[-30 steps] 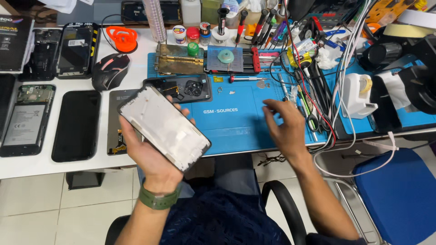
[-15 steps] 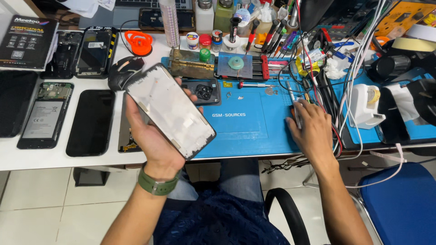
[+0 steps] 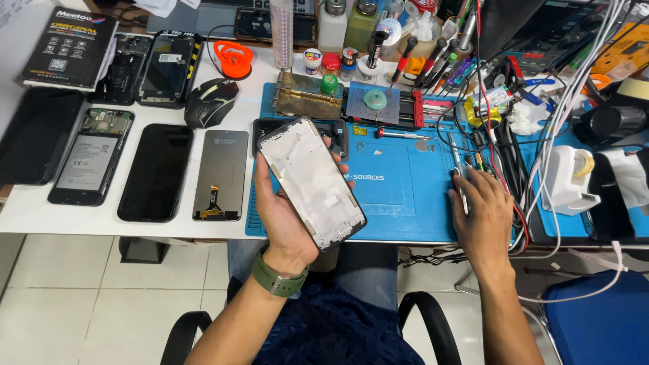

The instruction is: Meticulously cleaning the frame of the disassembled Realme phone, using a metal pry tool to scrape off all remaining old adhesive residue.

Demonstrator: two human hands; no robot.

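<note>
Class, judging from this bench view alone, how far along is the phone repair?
Done: the phone frame in the left hand is stripped bare. In hand: the right hand rests on tools lying on the blue mat. Left: the loose display panel lies unfitted.

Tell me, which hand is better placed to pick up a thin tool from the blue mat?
Probably the right hand: it rests on the blue mat by the thin tools, while the left hand holds the phone frame.

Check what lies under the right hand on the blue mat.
The right hand rests flat on the blue mat, fingertips on thin metal tools, likely tweezers, whose upper ends poke out beyond the fingers. The palm covers their lower ends and anything else beneath it.
</note>
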